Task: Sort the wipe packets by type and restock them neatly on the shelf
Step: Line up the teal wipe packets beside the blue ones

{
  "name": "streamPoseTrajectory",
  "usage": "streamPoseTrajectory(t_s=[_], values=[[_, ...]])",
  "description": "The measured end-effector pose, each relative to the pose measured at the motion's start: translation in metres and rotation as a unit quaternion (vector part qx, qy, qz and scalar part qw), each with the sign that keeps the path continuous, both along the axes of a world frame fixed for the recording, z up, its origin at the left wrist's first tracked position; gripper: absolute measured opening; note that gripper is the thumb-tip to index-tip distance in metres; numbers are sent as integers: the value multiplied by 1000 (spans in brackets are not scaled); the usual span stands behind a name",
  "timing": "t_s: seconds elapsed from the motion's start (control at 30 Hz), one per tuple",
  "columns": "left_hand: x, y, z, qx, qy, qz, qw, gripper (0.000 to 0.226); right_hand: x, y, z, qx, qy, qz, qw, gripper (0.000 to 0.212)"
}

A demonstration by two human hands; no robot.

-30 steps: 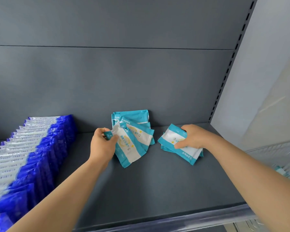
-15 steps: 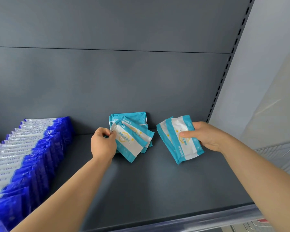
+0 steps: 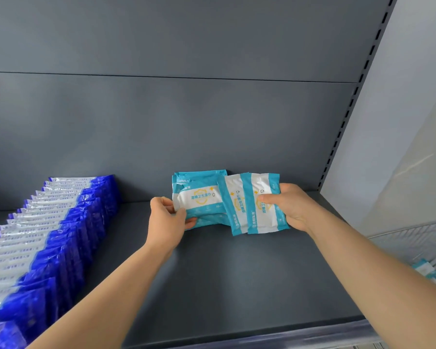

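— Since half a second ago, the two teal packets (image 3: 256,207) in the right hand (image 3: 296,210) have swung upright and now overlap the teal stack (image 3: 199,197).

— And the grips?

— The right thumb is in front and the fingers curl behind, pinching both. The left hand (image 3: 166,219) pinches the stack's lower left corner.

— Beyond the fingers?

— Both bundles sit at the back of the shelf (image 3: 237,285). Blue packets (image 3: 61,235) line up well left of the left hand.
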State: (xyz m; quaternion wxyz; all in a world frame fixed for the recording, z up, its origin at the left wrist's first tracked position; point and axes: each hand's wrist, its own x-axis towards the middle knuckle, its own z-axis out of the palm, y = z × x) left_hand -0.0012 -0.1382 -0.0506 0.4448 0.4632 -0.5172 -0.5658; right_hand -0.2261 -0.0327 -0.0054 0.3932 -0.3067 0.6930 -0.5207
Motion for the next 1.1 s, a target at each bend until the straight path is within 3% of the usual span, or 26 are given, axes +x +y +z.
streamPoseTrajectory(t_s=[0.13,0.3,0.5,0.7,0.87,0.97,1.1], values=[[4,4,2,-20,-5,-50,999,35,14,-12,-9,-19,-27,-26,999,19],[12,5,-3,-140,-158,-93,973,18,26,-25,-20,-35,-81,-56,995,23],[13,9,-3,-176,-246,-110,947,33,39,-30,-27,-44,-92,-45,994,23],[9,8,4,-173,-209,-137,953,16,40,-25,-25,-30,-59,-12,998,23],[11,8,5,-126,-153,-200,960,20,43,-24,-26,-24,-56,-18,998,24],[8,7,6,-167,-223,-188,942,12,43,-22,-25,-21,-68,-2,997,24],[8,-1,5,-165,-236,-130,949,9,40,-19,-17,-35,-55,-3,998,21]])
